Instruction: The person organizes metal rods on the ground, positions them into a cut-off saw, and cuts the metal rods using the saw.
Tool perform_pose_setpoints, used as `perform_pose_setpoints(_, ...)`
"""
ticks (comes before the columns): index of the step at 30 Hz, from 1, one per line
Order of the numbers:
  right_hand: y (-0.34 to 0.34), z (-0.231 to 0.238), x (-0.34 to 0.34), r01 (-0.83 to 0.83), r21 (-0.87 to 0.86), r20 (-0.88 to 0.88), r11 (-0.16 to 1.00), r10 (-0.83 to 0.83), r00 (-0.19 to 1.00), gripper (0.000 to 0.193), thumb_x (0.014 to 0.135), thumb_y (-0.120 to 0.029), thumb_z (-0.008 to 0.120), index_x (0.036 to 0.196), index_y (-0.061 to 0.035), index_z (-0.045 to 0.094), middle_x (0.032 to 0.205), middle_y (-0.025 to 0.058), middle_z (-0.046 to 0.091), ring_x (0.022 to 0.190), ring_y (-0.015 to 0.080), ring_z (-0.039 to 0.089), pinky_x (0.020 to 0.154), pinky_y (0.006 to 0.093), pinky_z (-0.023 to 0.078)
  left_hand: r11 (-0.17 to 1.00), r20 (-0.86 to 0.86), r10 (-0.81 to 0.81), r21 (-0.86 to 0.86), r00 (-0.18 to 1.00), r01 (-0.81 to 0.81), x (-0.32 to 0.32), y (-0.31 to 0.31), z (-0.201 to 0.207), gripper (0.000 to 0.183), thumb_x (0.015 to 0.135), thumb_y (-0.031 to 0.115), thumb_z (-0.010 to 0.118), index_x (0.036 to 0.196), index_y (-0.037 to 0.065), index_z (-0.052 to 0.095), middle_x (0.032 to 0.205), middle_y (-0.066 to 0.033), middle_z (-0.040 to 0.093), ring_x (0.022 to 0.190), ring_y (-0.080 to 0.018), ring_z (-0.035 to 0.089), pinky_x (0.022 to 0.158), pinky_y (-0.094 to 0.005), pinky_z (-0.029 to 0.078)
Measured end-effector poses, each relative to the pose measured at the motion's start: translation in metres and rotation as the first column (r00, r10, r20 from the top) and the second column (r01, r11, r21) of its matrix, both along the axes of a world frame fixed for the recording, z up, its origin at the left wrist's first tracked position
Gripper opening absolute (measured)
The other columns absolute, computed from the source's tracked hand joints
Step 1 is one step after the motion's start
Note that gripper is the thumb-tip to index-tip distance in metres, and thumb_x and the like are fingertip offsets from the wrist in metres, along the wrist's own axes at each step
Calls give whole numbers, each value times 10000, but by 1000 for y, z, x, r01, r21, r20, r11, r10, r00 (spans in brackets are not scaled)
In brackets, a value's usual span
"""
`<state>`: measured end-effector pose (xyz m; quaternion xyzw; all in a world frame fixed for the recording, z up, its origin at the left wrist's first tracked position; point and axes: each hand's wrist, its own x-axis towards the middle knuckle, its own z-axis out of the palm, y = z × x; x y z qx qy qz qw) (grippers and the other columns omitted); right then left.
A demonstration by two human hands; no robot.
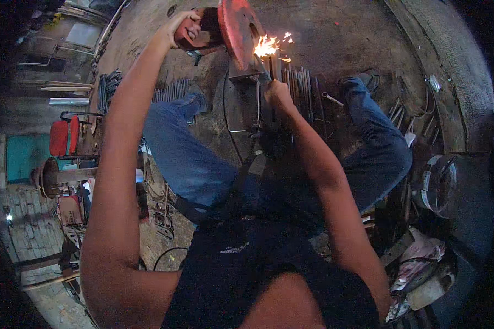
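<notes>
A red cut-off saw [233, 27], with a round guard, is in front of me at the top of the view. My left hand [186, 30] is closed around its handle, at the left of the guard. Bright sparks [267, 47] burst at the right edge of the guard. Just below them, my right hand [279, 96] is closed around the near end of a narrow metal bar [273, 68], which reaches up into the sparks. The glare and the guard hide where bar and disc meet. The saw's base [245, 72] shows beneath the guard.
Thin metal rods [301, 90] lie right of the saw, with more rods [173, 90] to its left. A dark cord [225, 109] runs near my left leg. Farther out are a short pipe [332, 99], a metal hoop [439, 183] and a red chair [60, 137].
</notes>
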<state>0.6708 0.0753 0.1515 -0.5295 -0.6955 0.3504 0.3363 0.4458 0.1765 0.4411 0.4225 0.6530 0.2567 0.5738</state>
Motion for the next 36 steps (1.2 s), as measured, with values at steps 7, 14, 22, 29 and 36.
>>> perform_pose_setpoints(7,-3,0,-2,-19,53,-75,998,23,997,234,780,-137,478,654,57,518,612,230,559,616,372,586,502,435,454,985,317,42,-174,947,14,-14,14,-7,161,734,138,556,711,93,404,569,7,376,462,-59,359,418,-191,346)
perform_pose_setpoints(14,-4,-6,-7,-4,91,-45,996,8,999,243,777,-108,466,598,49,517,594,222,558,608,361,590,478,410,452,989,306,51,-150,951,-5,-18,21,-8,159,742,128,549,733,62,404,556,4,382,447,-57,365,391,-185,340)
perform_pose_setpoints(22,-5,-18,-14,12,50,-241,999,0,971,213,771,-132,476,642,16,561,535,146,546,529,287,577,441,360,429,996,297,22,-93,955,6,-22,22,-9,171,740,142,555,728,52,410,544,-2,408,453,-60,408,395,-181,359)
perform_pose_setpoints(29,-1,-28,-18,-78,-65,-89,995,72,993,231,807,-141,431,686,29,531,572,106,531,522,185,528,448,348,413,991,307,8,-130,952,33,-26,28,-11,135,763,180,529,746,126,407,595,39,387,457,-35,369,419,-174,345)
perform_pose_setpoints(36,-4,-25,-18,-129,-34,32,991,130,991,167,787,-99,456,733,41,531,609,127,550,573,189,554,496,338,431,990,241,24,-142,970,11,-25,29,-8,139,768,185,525,748,121,404,593,38,382,456,-38,368,421,-175,333)
